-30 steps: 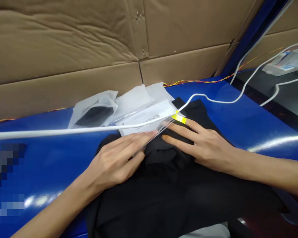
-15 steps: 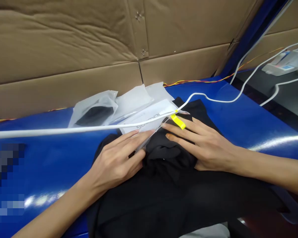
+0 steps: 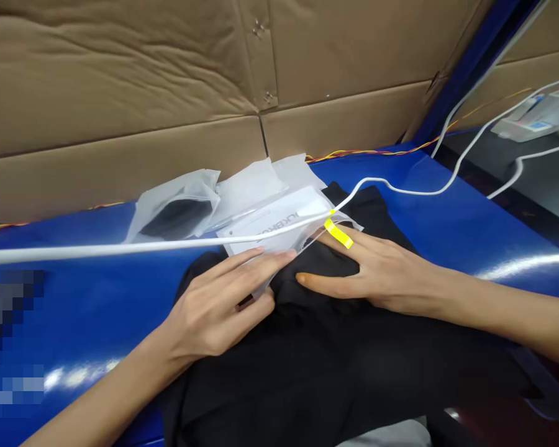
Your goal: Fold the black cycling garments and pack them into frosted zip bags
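Observation:
A frosted plastic bag with dark printed lettering (image 3: 279, 217) lies over black cloth, its opening edge facing me. My left hand (image 3: 223, 301) pinches the near left edge of this bag, fingers on top and thumb below. My right hand (image 3: 377, 267) rests on the black garment (image 3: 326, 347) at the bag's mouth. Its thumb is stretched out over the cloth, while the other fingers reach under the bag's edge, their tips hidden. A yellow tag (image 3: 339, 234) on the white cable hangs just over the right fingers.
A white cable (image 3: 168, 247) runs across in front of the bags. Another frosted bag with something black inside (image 3: 177, 214) and more white bags (image 3: 251, 183) lie at the back of the blue table (image 3: 97, 292). Brown cardboard (image 3: 168, 81) lines the back. A clear plastic box (image 3: 540, 115) sits far right.
The bunched black cloth between my hands has flattened and gone under the bag's edge. My right fingers have moved beneath that edge, and the right thumb has spread away. The left hand has barely moved.

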The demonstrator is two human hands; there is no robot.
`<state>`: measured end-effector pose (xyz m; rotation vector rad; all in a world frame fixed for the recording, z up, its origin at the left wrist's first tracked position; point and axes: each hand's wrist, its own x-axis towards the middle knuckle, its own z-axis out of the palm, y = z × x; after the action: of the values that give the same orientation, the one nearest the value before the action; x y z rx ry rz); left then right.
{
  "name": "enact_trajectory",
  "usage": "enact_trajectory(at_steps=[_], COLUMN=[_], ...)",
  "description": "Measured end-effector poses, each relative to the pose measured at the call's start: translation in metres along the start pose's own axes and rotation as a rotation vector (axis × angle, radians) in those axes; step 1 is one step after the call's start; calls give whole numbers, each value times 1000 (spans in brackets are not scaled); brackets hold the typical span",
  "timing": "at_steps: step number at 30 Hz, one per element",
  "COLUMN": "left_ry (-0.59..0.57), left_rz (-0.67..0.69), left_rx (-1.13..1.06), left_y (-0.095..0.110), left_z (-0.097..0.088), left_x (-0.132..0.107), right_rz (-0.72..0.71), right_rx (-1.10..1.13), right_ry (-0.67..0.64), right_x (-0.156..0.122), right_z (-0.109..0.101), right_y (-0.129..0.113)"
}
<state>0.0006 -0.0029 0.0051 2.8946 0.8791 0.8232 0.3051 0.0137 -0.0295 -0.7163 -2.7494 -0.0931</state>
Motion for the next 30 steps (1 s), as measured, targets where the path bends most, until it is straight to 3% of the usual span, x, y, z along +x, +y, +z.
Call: enact_trajectory(at_steps=[5,10,18,21,24,26,30], left_ry=[-15,0,-45,-25,53,67,18], left_rz=[65,155,76,-41,-15,53,101], left_rx=[-32,-61,-38,-47,9,76,107], left_y=[-3,-2,13,7,-1,-5,-10], left_z=[0,0,-4,1,7,8,8], left_x=[-1,-1,8,4,-2,-5,-7], right_rz=[110,182,229,200,133,80,101], right_rx=[-2,-182,-422,-294,16,143,101], right_ry=[1,58,107,166,277,249,127], right_x=[2,9,11,9,8,7,8], right_z=[2,0,1,3,2,0,-3], right_y=[-6,-21,-27,-21,-16,-14,-16])
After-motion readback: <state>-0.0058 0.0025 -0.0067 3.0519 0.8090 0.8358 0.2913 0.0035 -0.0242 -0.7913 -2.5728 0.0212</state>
